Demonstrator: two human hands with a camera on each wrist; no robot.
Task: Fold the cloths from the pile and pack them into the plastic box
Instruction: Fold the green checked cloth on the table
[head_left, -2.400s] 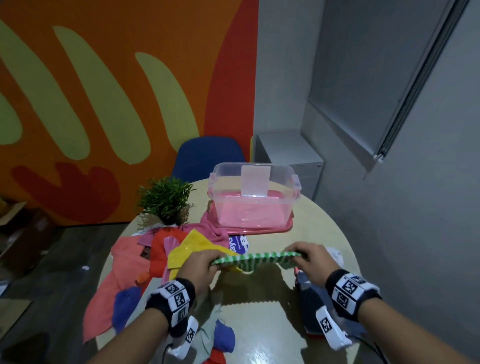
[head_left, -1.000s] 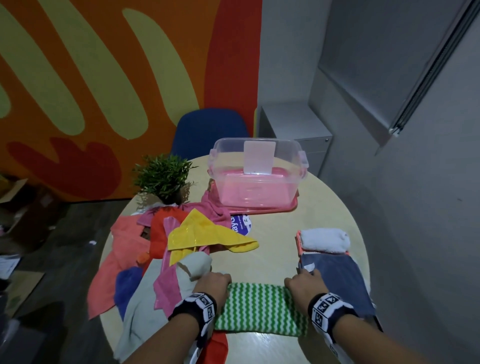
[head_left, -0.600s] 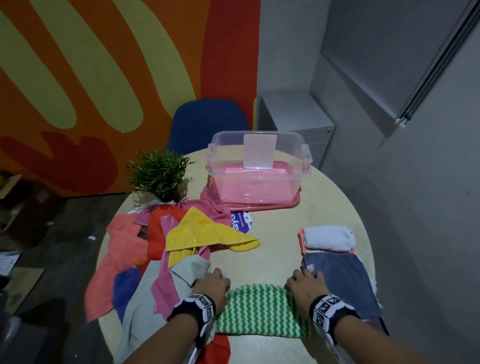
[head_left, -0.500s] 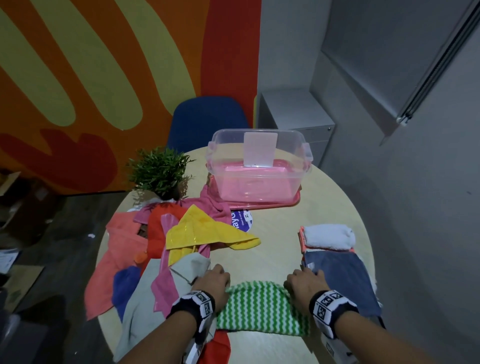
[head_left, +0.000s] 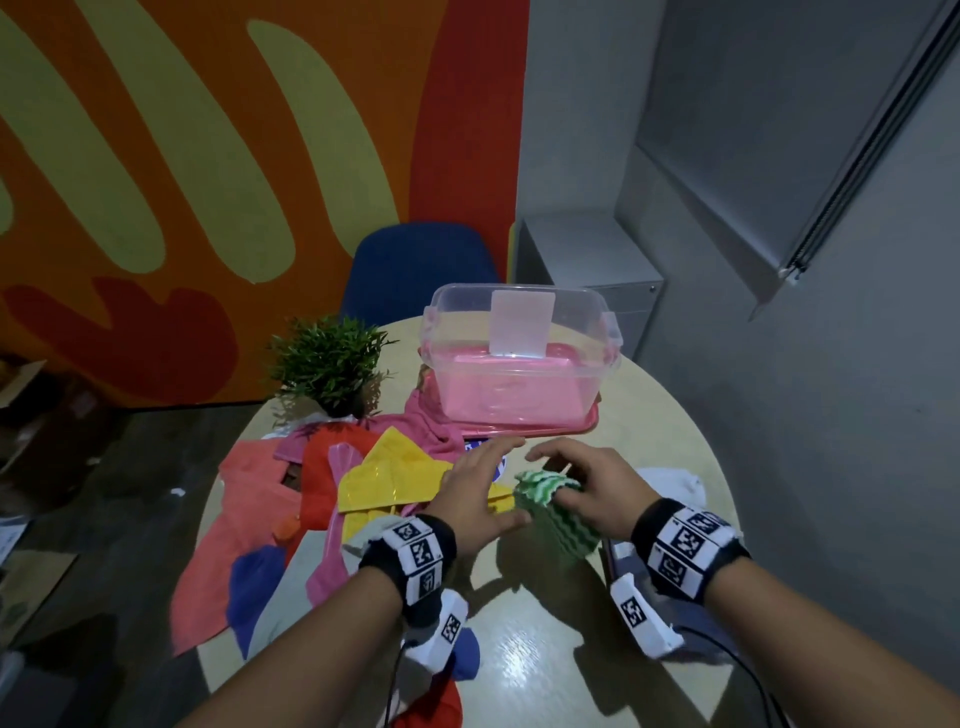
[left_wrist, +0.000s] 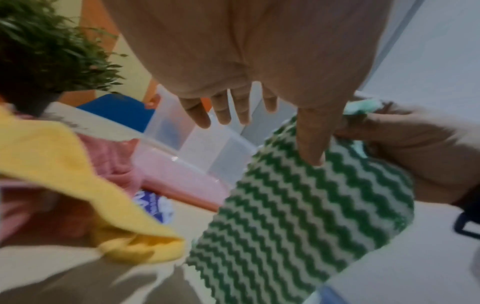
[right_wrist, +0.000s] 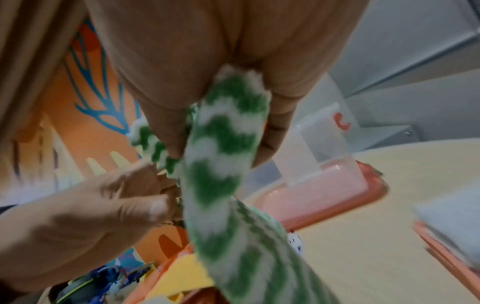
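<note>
A green-and-white zigzag cloth (head_left: 558, 519), folded into a narrow bundle, hangs above the table. My right hand (head_left: 592, 486) grips its top end; in the right wrist view the cloth (right_wrist: 226, 164) is pinched between thumb and fingers. My left hand (head_left: 480, 486) is beside it with fingers straight, and its thumb (left_wrist: 311, 144) touches the cloth (left_wrist: 298, 216). The clear plastic box (head_left: 467, 384) stands further back on a pink lid, with something pink inside. The loose pile lies at the left, a yellow cloth (head_left: 395, 478) on top.
A small potted plant (head_left: 327, 364) stands left of the box. A folded white cloth (head_left: 675, 483) and a dark blue one (head_left: 623, 556) lie at the right, partly under my right wrist. Behind the round table (head_left: 649, 431) are a blue chair (head_left: 415, 270) and a grey cabinet (head_left: 587, 260).
The zigzag cloth lay flat at the table's front edge under both hands. Now it is folded narrower and lifted in my right hand, farther forward; my left hand has opened.
</note>
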